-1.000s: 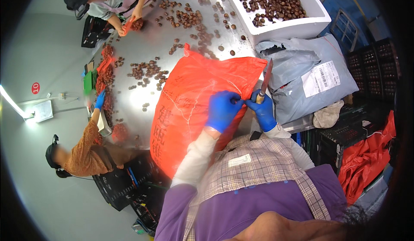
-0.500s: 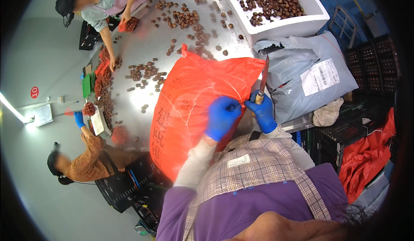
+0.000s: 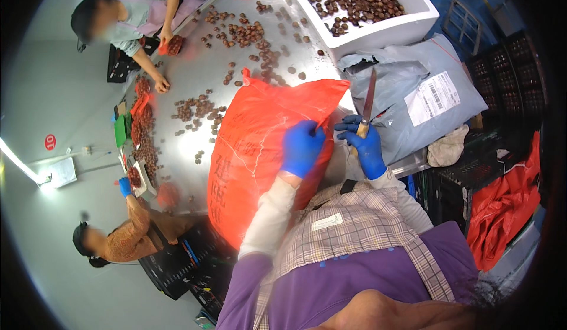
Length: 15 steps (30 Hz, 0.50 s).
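A large full red woven sack point(image 3: 254, 147) with dark printing lies on the metal table in front of me. My left hand point(image 3: 303, 149), in a blue glove, is closed at the sack's right edge, gripping its material; it is slightly blurred. To the right of it, my blue-gloved right hand point(image 3: 368, 150) is closed round the wooden handle of a knife point(image 3: 370, 97). The blade points away from me, upright beside the sack's far right corner. A gap now lies between the right fingers and the sack.
A white foam box point(image 3: 378, 35) of round brown nuts stands at the far right. Beside my right hand lies a grey plastic parcel point(image 3: 407, 100). Loose nuts point(image 3: 245, 33) cover parts of the metal table point(image 3: 195, 144). Two co-workers handle red net bags at the left.
My right hand has drawn away from the sack's edge with the knife, its fingers less bunched. My left hand stays at the sack. A co-worker has lowered a red net bag onto a scale.
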### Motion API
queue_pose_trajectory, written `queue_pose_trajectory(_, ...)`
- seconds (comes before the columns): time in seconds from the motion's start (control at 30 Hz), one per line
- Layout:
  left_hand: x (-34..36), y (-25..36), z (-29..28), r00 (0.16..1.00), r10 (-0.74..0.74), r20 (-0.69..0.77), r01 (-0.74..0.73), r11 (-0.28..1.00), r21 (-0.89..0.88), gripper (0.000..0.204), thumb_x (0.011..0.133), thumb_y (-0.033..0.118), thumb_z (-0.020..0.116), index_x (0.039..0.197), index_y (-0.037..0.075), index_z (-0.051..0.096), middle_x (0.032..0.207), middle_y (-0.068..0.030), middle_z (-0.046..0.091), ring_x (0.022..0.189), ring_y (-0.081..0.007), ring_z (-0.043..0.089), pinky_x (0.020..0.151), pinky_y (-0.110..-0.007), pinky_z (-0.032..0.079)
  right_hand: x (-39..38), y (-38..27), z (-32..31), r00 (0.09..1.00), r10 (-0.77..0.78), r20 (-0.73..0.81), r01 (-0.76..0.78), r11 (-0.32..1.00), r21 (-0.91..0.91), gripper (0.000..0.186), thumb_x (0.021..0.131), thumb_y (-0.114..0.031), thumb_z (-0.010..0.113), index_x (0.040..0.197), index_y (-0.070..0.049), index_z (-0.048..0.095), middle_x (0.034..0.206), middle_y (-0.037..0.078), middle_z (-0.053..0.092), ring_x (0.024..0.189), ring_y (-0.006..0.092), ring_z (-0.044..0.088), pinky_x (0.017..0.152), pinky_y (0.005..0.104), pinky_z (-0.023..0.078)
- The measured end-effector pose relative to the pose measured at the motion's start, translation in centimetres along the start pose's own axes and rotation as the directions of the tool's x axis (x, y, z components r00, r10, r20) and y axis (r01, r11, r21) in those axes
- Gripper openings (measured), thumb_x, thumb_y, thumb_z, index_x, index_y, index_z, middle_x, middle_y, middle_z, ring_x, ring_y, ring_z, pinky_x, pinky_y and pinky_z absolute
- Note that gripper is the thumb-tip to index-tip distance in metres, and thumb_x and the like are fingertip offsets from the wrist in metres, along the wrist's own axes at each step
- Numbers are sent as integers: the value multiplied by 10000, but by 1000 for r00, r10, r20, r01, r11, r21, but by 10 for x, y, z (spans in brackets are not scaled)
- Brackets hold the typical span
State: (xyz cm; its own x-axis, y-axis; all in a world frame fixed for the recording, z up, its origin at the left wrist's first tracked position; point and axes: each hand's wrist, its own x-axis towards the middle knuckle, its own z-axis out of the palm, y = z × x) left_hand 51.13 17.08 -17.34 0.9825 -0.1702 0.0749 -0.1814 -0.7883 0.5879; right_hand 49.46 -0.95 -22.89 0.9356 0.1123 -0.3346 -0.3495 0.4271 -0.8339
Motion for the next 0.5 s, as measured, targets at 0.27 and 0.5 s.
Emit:
queue_pose_trajectory(0.27,-10,18,-18,856,-505,111,450,622,-641,157,887,127,605,746,58,607,681,66,511,596,-25,403,517,-208,315,17,-6,14,992,-59,108,95,926,-364,87,848,-103,646,876,-21,641,771,20,633,716,93,588,659,238,472)
queue_pose_trajectory(0.5,-15,17,-21,797,-570,200,525,489,-696,144,882,106,602,752,46,619,693,65,526,613,-28,422,538,-207,342,13,-8,25,988,91,125,-16,864,-504,168,828,-181,660,807,-14,655,709,3,599,678,66,517,656,250,435)
